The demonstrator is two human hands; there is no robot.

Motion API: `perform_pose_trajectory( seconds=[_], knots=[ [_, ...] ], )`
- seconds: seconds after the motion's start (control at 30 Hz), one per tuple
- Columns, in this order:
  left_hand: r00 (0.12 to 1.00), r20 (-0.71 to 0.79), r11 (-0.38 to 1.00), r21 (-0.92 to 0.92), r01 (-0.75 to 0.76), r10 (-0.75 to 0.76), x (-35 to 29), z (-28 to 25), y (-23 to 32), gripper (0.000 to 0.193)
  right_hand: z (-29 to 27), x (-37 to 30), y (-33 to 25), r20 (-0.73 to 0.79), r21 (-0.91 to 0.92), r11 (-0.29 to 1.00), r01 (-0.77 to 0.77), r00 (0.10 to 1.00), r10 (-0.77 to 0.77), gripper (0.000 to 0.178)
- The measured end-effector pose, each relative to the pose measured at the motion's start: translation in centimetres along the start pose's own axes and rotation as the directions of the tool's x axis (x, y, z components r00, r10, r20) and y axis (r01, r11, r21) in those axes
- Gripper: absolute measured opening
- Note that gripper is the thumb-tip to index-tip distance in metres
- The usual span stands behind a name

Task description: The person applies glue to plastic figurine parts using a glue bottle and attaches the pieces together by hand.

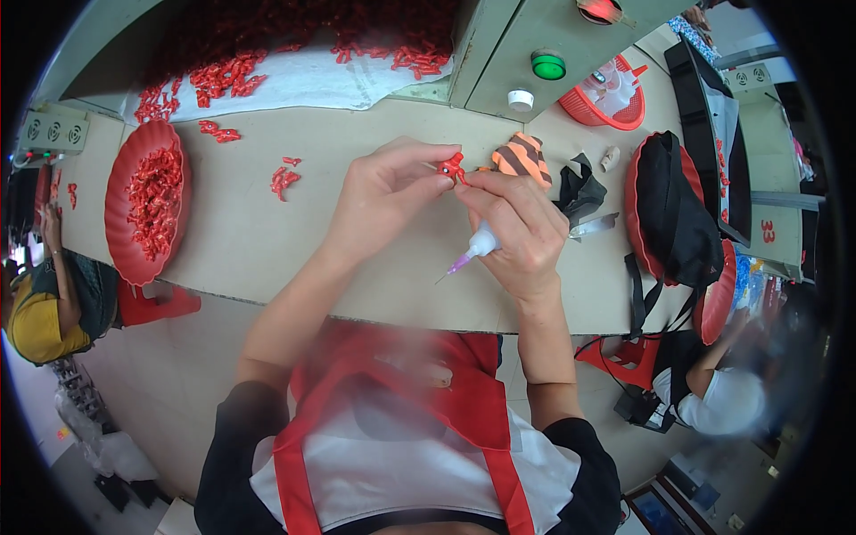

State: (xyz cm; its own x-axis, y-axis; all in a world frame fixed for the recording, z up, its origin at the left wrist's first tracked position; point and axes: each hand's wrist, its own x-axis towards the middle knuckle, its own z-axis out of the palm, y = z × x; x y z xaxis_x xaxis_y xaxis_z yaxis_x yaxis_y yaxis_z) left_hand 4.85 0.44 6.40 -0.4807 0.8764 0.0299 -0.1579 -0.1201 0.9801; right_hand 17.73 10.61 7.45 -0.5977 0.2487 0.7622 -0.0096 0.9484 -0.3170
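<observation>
My left hand pinches a small glossy red figure between thumb and fingertips, above the table's middle. Close against it, my right hand has its thumb and forefinger at the figure's right side; whether they grip a separate red piece is too small to tell. Tucked in the curled fingers of that same hand is a small white squeeze bottle, its purple needle tip pointing down and left. A few loose red pieces lie on the table left of my hands.
A red scalloped bowl full of red pieces stands left. More red pieces cover a white cloth in the machine opening. Right are an orange-and-black striped object, a metal blade, a red basket and a black bag. Other people sit on both sides.
</observation>
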Motion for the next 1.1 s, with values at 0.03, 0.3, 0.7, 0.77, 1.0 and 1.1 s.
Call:
perform_pose_trajectory(
  seconds=[0.03,0.3,0.7,0.77,1.0,1.1],
  knots=[
    [1.0,-0.001,1.0,0.001,-0.001,0.001,0.0,0.0,-0.2,0.027,0.0,0.0,0.0,-0.001,0.001,1.0,0.001,1.0,-0.001,0.026],
    [0.985,0.032,0.985,0.003,-0.172,0.171,-0.1,0.1,-0.1,0.03,0.7,0.0,-0.1,-0.179,0.155,0.987,-0.045,0.981,0.073,0.025],
    [0.999,-0.021,0.999,0.004,-0.035,0.035,-0.2,0.2,-0.1,0.029,1.0,-0.6,-0.4,-0.057,0.321,0.891,-0.323,0.932,0.358,0.019],
    [1.0,-0.017,1.0,-0.019,-0.014,0.014,-0.2,0.2,0.0,0.029,1.0,-0.6,-0.3,-0.042,0.335,0.875,-0.35,0.922,0.385,0.018],
    [0.973,0.078,0.952,-0.203,0.229,-0.218,0.2,-1.1,0.4,0.024,0.7,-0.7,0.0,0.093,0.473,0.738,-0.481,0.86,0.501,0.013],
    [0.967,0.11,0.928,-0.277,0.25,-0.228,0.2,-1.5,0.4,0.023,0.5,-0.5,-0.3,0.123,0.464,0.715,-0.522,0.838,0.532,0.012]
  ],
)
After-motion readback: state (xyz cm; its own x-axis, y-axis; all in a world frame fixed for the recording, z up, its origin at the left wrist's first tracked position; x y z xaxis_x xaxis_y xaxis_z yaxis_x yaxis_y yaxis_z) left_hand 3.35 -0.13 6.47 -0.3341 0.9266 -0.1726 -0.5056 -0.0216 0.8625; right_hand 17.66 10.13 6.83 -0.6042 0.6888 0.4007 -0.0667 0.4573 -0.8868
